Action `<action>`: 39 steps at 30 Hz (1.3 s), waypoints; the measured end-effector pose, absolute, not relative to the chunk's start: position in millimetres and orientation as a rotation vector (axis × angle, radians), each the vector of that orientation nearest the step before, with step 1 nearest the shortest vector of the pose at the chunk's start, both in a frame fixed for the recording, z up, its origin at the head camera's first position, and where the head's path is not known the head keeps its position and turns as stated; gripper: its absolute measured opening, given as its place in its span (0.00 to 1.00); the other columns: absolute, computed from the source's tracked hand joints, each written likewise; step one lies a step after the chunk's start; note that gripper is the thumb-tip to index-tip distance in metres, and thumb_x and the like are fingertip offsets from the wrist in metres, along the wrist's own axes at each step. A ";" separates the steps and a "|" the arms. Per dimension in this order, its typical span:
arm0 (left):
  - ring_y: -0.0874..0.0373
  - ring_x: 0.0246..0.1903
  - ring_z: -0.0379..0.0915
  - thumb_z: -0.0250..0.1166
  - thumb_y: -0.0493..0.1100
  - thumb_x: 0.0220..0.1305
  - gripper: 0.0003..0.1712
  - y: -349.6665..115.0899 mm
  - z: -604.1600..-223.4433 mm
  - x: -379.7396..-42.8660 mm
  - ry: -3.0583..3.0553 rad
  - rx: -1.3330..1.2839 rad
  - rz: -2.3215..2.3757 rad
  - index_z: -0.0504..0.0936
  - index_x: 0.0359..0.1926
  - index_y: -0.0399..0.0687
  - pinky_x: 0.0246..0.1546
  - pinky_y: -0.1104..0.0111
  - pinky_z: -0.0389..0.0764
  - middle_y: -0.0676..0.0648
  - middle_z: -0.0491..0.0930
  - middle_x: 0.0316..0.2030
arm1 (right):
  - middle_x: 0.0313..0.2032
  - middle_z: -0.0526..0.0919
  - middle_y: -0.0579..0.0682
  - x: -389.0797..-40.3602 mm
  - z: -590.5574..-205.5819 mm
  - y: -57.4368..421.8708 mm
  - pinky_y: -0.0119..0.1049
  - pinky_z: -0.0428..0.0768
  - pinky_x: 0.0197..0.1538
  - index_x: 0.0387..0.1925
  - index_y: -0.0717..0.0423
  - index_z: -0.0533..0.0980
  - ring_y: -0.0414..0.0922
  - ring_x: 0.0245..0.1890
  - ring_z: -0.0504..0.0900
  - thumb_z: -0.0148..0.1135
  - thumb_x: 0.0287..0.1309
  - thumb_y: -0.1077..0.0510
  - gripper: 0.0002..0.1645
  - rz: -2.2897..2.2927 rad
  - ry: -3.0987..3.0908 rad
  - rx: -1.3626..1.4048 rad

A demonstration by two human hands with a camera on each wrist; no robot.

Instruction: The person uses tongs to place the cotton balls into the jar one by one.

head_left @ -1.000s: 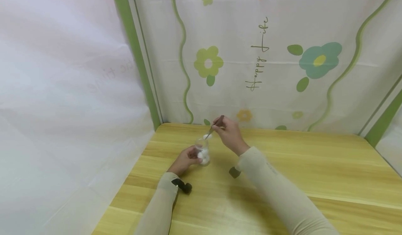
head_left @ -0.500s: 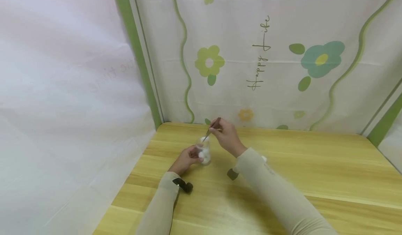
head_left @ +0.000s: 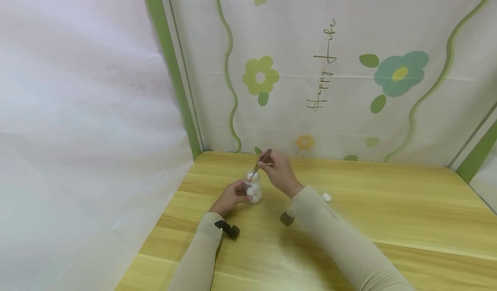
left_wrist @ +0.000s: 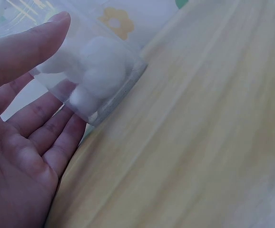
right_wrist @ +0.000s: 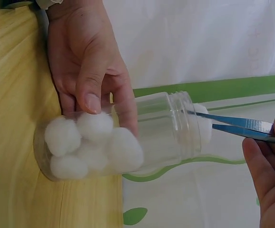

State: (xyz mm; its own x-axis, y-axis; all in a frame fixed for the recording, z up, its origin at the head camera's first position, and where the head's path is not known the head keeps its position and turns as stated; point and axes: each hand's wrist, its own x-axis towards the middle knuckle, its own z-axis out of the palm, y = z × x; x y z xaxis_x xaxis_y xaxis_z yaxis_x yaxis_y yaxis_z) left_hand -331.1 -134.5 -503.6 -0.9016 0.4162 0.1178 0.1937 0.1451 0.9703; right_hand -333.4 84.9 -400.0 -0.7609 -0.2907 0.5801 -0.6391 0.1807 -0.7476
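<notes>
A clear plastic jar (right_wrist: 156, 111) stands on the table with several white cotton balls (right_wrist: 125, 148) in its lower part. My left hand (head_left: 229, 199) holds it from the left, thumb on one side and fingers behind, as the left wrist view also shows. Between thumb and fingers of my right hand (head_left: 282, 174) is a pair of metal tweezers (right_wrist: 240, 124), pointing down and left to the jar's mouth. Another cotton ball (right_wrist: 204, 122) is at the tweezer tips, right at the threaded rim. How firmly the tips grip it cannot be seen.
One loose cotton ball (head_left: 326, 197) lies on the wooden table (head_left: 388, 213) beside my right sleeve. A white flowered curtain (head_left: 287, 36) hangs behind the table's back edge, and white sheeting (head_left: 89, 131) hangs at the left.
My right hand has come down and slightly left, bringing the tweezers and cotton ball to the jar's mouth. The loose cotton ball has come into view beside the sleeve. The left hand keeps its hold.
</notes>
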 end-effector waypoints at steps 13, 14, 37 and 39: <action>0.51 0.57 0.72 0.72 0.40 0.58 0.29 -136.5 -517.2 -338.8 2.266 0.605 1.862 0.74 0.61 0.48 0.58 0.60 0.73 0.45 0.77 0.57 | 0.42 0.81 0.54 -337.6 -410.6 88.1 0.39 0.81 0.49 0.38 0.63 0.76 0.52 0.48 0.82 0.63 0.61 0.67 0.04 1.628 -2.140 0.886; 0.51 0.57 0.72 0.72 0.41 0.58 0.29 -136.7 -517.3 -338.5 2.266 0.611 1.861 0.74 0.61 0.48 0.58 0.60 0.73 0.45 0.77 0.57 | 0.43 0.81 0.53 -337.8 -411.1 88.7 0.39 0.81 0.50 0.38 0.63 0.76 0.51 0.48 0.82 0.63 0.62 0.66 0.05 1.625 -2.145 0.883; 0.49 0.55 0.74 0.68 0.33 0.60 0.28 -134.2 -503.6 -329.5 2.231 0.636 1.857 0.73 0.62 0.44 0.57 0.61 0.74 0.43 0.77 0.56 | 0.46 0.80 0.54 -336.9 -404.8 104.0 0.39 0.80 0.51 0.37 0.61 0.76 0.52 0.51 0.81 0.62 0.63 0.64 0.04 1.618 -2.205 0.791; 0.49 0.55 0.74 0.68 0.33 0.60 0.28 -133.2 -497.6 -325.2 2.228 0.643 1.863 0.73 0.62 0.43 0.57 0.61 0.74 0.43 0.77 0.56 | 0.46 0.80 0.54 -337.3 -404.6 104.8 0.39 0.80 0.51 0.37 0.62 0.75 0.52 0.50 0.81 0.62 0.64 0.63 0.04 1.616 -2.204 0.794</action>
